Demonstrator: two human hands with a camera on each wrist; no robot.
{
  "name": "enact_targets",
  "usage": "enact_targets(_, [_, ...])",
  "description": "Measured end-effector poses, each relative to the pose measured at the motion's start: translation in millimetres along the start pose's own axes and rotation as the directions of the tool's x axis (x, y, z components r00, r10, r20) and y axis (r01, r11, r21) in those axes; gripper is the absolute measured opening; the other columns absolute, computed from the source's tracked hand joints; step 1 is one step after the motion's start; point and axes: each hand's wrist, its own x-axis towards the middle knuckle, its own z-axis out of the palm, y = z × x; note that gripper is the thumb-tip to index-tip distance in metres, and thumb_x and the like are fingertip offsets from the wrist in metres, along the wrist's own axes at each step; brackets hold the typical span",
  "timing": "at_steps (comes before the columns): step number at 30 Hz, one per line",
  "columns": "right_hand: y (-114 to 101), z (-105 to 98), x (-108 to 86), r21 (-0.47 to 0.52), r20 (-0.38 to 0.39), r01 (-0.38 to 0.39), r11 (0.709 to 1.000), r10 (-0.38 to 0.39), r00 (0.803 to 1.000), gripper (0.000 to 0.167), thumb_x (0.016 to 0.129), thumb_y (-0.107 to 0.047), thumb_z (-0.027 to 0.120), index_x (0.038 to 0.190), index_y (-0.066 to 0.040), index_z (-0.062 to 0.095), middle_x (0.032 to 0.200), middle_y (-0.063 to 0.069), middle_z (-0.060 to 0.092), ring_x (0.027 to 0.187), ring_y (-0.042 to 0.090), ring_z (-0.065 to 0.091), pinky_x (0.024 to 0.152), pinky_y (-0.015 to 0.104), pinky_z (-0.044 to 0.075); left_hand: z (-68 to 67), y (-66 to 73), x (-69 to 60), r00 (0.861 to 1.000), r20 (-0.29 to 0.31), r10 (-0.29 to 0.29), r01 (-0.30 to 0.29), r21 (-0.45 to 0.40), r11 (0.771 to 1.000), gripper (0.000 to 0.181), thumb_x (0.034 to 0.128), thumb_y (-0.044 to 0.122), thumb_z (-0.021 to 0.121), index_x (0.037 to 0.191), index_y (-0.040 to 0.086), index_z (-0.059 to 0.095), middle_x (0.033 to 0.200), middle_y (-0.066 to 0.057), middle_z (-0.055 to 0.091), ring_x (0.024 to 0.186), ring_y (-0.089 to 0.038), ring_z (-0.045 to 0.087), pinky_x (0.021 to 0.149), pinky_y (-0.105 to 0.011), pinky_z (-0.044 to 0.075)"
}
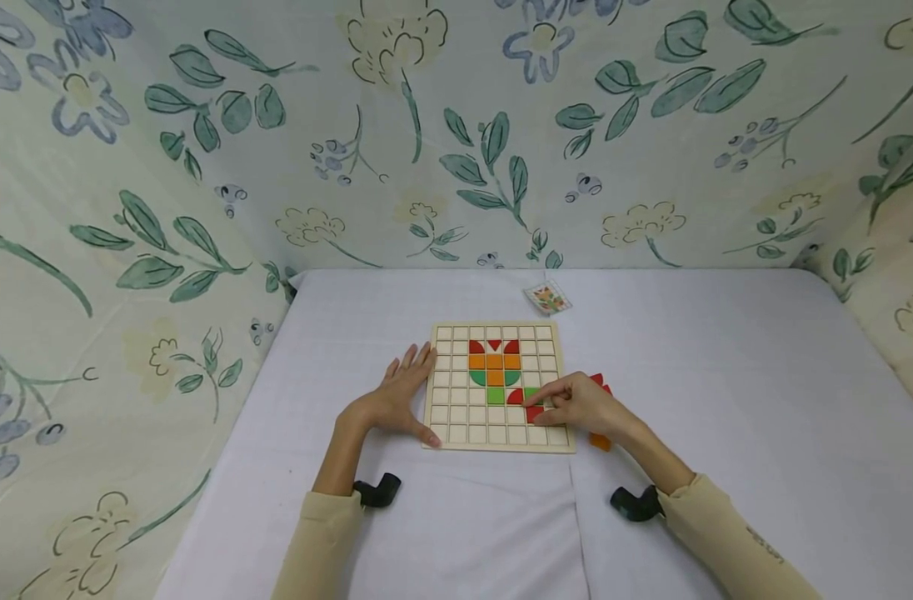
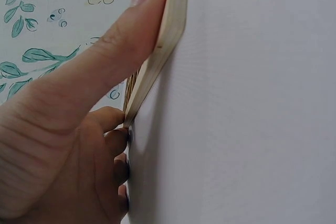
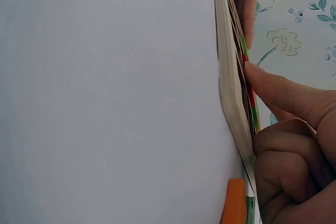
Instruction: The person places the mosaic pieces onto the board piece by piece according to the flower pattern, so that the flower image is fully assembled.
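A square wooden grid board (image 1: 501, 450) lies on the table, holding red, orange and green pieces that form a tulip-like shape. My left hand (image 1: 396, 404) is spread along its left side, thumb at the near corner; in the left wrist view the thumb and fingers (image 2: 105, 72) touch the board's edge (image 2: 163, 51). Over the lower right cells, my right hand (image 1: 580, 408) pinches a red piece (image 1: 533, 414) between thumb and index finger, beside another red piece (image 1: 515, 398). In the right wrist view its thumb is at the board (image 3: 228, 77), other fingers (image 3: 283, 166) curled.
Loose red pieces (image 1: 599, 381) and orange pieces (image 1: 601, 442) lie right of the board, partly behind my right hand. A small picture card (image 1: 548, 297) lies beyond the board. Black wrist-worn devices (image 1: 377, 492) show at both sleeves. Floral cloth surrounds the white table (image 1: 726, 375).
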Motion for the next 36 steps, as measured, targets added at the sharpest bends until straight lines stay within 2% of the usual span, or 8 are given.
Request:
enact_targets(7, [2, -10, -8.3, 0.023, -0.017, 0.01, 1.0, -0.01, 1.0, 0.029, 0.085, -0.02, 0.085, 0.112, -0.01, 0.081, 0.058, -0.005, 0.028, 0.055, 0.01, 0.026, 0.051, 0.023, 0.021, 1.0, 0.3, 0.5, 1.0, -0.005, 0.0, 0.0, 0.002, 1.0, 0.15, 0.0617, 0.05, 0.098, 0.167, 0.01, 0.0, 0.176, -0.008, -0.009, 0.163, -0.031, -0.014, 0.134, -0.054, -0.005])
enact_targets(12, [9, -33, -20.8, 0.014, -0.089, -0.04, 0.999, 0.041, 0.995, 0.034, 0.089, -0.024, 0.081, 0.119, -0.007, 0.078, 0.059, -0.005, 0.029, 0.055, 0.011, 0.03, 0.05, 0.023, 0.024, 1.3, -0.1, 1.2, 1.0, -0.001, 0.002, -0.002, 0.003, 1.0, 0.15, 0.0618, 0.051, 0.098, 0.167, 0.01, 0.0, 0.176, -0.007, -0.009, 0.163, -0.031, -0.014, 0.134, -0.054, -0.005])
enact_targets(18, [21, -60, -34.9, -0.015, -0.195, -0.121, 0.993, 0.115, 0.974, 0.041, 0.091, -0.031, 0.08, 0.125, -0.01, 0.075, 0.062, -0.004, 0.032, 0.063, 0.015, 0.037, 0.058, 0.03, 0.028, 0.5, -1.0, 1.0, 1.0, 0.002, -0.006, 0.006, 0.002, 1.0, 0.151, 0.0613, 0.051, 0.098, 0.167, 0.01, -0.002, 0.176, -0.006, -0.011, 0.163, -0.03, -0.015, 0.134, -0.053, -0.005])
enact_targets(21, [28, -69, -41.4, -0.029, -0.235, -0.125, 0.992, 0.115, 0.965, 0.042, 0.091, -0.031, 0.08, 0.127, -0.009, 0.074, 0.062, -0.003, 0.031, 0.062, 0.015, 0.035, 0.058, 0.032, 0.027, 0.4, -1.5, 0.9, 1.0, 0.009, -0.01, 0.01, 0.01, 1.0, 0.152, 0.0617, 0.052, 0.098, 0.167, 0.012, -0.004, 0.175, -0.005, -0.012, 0.162, -0.029, -0.017, 0.134, -0.052, -0.006])
enact_targets(30, [49, -79, -48.5, -0.048, -0.289, -0.167, 0.985, 0.146, 0.946, 0.048, 0.091, -0.029, 0.079, 0.132, -0.006, 0.07, 0.062, -0.004, 0.033, 0.063, 0.013, 0.035, 0.06, 0.03, 0.029, -0.4, -0.4, -1.0, 1.0, 0.0, 0.004, -0.004, 0.003, 1.0, 0.15, 0.0619, 0.05, 0.098, 0.167, 0.008, 0.0, 0.176, -0.008, -0.009, 0.163, -0.032, -0.014, 0.133, -0.055, -0.005])
enact_targets(36, [54, -80, -48.9, -0.023, -0.275, -0.164, 0.986, 0.152, 0.949, 0.049, 0.09, -0.028, 0.08, 0.131, -0.004, 0.07, 0.062, -0.004, 0.035, 0.064, 0.013, 0.035, 0.058, 0.03, 0.028, -0.9, 0.3, -0.7, 1.0, -0.002, 0.009, -0.008, 0.002, 1.0, 0.149, 0.0626, 0.05, 0.098, 0.167, 0.008, 0.0, 0.176, -0.009, -0.009, 0.163, -0.032, -0.014, 0.133, -0.056, -0.005])
